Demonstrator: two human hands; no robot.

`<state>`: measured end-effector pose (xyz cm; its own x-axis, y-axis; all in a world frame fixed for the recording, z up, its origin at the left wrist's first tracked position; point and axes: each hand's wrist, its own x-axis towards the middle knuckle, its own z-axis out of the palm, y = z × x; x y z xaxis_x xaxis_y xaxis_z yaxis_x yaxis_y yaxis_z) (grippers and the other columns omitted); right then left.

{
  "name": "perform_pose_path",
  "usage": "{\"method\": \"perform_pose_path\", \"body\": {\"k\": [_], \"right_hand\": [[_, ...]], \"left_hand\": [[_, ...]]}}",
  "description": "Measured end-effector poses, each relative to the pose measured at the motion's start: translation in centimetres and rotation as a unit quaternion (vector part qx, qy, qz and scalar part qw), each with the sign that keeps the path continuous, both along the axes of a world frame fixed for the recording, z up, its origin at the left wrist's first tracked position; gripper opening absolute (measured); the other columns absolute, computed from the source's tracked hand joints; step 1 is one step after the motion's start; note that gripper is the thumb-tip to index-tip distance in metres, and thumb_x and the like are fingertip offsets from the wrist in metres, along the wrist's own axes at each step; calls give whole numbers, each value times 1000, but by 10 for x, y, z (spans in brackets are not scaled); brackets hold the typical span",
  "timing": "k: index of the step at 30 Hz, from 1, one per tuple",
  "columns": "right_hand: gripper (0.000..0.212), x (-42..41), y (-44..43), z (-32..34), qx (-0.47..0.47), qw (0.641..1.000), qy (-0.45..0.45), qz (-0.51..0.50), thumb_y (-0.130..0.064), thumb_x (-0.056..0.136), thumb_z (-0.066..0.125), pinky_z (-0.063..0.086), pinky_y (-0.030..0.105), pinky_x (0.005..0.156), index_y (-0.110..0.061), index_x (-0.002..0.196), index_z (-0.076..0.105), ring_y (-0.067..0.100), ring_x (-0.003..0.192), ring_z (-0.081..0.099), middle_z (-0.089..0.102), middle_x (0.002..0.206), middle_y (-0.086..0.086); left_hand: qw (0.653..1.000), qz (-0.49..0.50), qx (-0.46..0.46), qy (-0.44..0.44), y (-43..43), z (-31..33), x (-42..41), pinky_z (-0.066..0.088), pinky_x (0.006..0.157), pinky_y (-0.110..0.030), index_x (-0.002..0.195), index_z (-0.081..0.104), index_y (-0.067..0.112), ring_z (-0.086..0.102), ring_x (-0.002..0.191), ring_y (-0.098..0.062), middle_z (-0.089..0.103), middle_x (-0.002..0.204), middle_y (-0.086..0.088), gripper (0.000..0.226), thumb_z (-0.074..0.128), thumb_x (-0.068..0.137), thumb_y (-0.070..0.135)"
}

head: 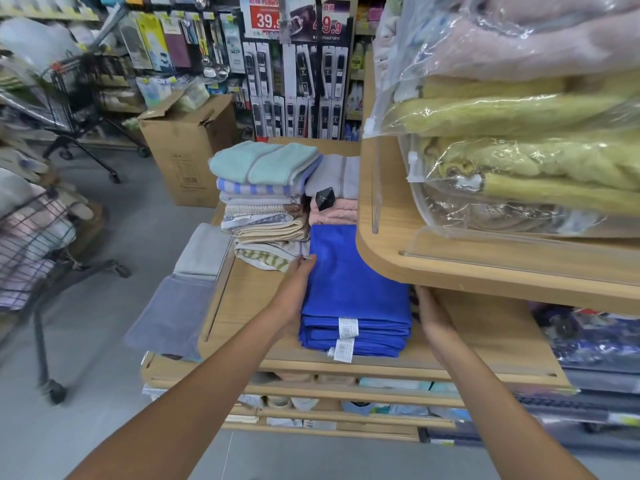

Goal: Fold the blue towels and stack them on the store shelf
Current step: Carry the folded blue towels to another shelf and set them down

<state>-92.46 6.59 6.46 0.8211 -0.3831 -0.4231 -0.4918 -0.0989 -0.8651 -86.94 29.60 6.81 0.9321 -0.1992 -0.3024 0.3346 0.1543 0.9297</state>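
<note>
The blue towels lay folded in one stack on the shelf, directly between the two grips. The left grip lay flat against the stack's left side, its fingers straight and reaching as far as the far left corner. The right grip lay flat against the right side, with its fingertips at the shadowed edge of the upper shelf. Neither grip was closed round the cloth. Both were spread and pressing inward, and the thumbs could not be made out.

The stack's long axis ran straight away from the person, parallel to both forearms. Its near short edge carried the white labels. Its far end sat just short of the pink towels. Both grips were touching the stack, so neither was the nearer, though the left reached further along it.

Just beyond the left fingertips, a mixed pile of striped and pale towels stood close to the stack's far left corner. The upper shelf overhung the stack's right rear, above the right grip.

This looked like squaring up a finished stack, so the task seemed close to done. Any further push would probably have to run along the long axis, inward under the overhang. The risk there would be the left fingers catching the mixed pile, or the top towel sliding off true.
</note>
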Motion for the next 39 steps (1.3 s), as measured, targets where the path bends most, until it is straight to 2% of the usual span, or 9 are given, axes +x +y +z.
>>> {"method": "perform_pose_path", "body": {"k": [4, 6, 8, 11, 17, 21, 25, 31, 39], "right_hand": [[36, 7, 6, 31, -267, 949, -156, 64, -52, 88, 37, 37, 31, 89, -42, 108, 65, 28, 113, 59, 69, 119, -7], [18, 18, 15, 38, -329, 887, -259, 192, -43, 94, 40, 36, 19, 81, -40, 87, 57, 11, 90, 58, 65, 91, -18], [16, 27, 14, 27, -381, 843, -272, 265, -37, 103, 47, 24, 4, 94, -31, 108, 62, 15, 106, 53, 67, 111, -13], [30, 28, 8, 3, -388, 836, -280, 270, -37, 105, 51, 2, -6, 100, -34, 135, 52, 13, 126, 39, 55, 133, -15], [26, 37, 4, -5, -396, 829, -312, 242, -31, 101, 60, 28, 9, 90, -6, 104, 53, 26, 92, 52, 61, 98, 10], [20, 28, 16, 20, -477, 794, -309, 215, -33, 93, 66, 27, 20, 73, -40, 92, 48, 19, 71, 53, 55, 70, -5], [28, 19, 59, 40, -427, 836, -185, 291, -41, 98, 57, 33, 31, 109, -30, 123, 63, 17, 128, 49, 57, 134, -7], [18, -39, 183, 34, -146, 851, -299, 406, -18, 99, 63, 47, 14, 86, -32, 104, 74, 5, 109, 63, 65, 116, -20], [22, -110, 344, -107, -76, 839, -25, 538, -8, 96, 66, 45, 11, 90, -18, 117, 69, -5, 103, 64, 61, 132, 3]], "left_hand": [[866, 0, 346, -361, 0, 22, 21, 19, 119, -22, 158, 24, 32, 17, 151, -7, 22, 163, 17, 60, 39, 101, 45], [769, -86, 492, -400, -8, 25, 26, 14, 125, -43, 160, 18, 33, 2, 156, -20, 12, 168, 8, 63, 27, 101, 52], [734, -154, 555, -361, -17, 16, 25, 11, 124, -51, 160, 12, 37, -10, 155, -24, 4, 169, 9, 62, 19, 102, 57], [757, -213, 532, -314, -21, -3, 27, 3, 125, -50, 160, 9, 40, -21, 153, -18, -4, 169, 13, 62, 19, 102, 61], [807, -198, 459, -313, -17, -5, 27, 4, 126, -48, 158, 19, 40, -22, 153, -18, 0, 168, 15, 59, 30, 103, 59], [835, -142, 407, -341, 7, 0, 6, 15, 126, -39, 155, 34, 31, 4, 155, -13, 17, 167, 8, 53, 43, 105, 45], [878, -63, 325, -347, 64, 0, -31, 39, 111, -30, 137, 55, 29, 45, 134, -4, 52, 141, 14, 34, 48, 104, 35], [946, 35, 252, -199, 188, -46, -131, 44, 80, -8, 111, 65, 45, 62, 107, -1, 67, 116, 22, 22, 48, 99, 44], [946, 124, 274, 123, 372, -190, -357, 51, 77, -22, 94, 70, 34, 69, 91, -11, 75, 95, 8, 27, 57, 100, 11]]}}
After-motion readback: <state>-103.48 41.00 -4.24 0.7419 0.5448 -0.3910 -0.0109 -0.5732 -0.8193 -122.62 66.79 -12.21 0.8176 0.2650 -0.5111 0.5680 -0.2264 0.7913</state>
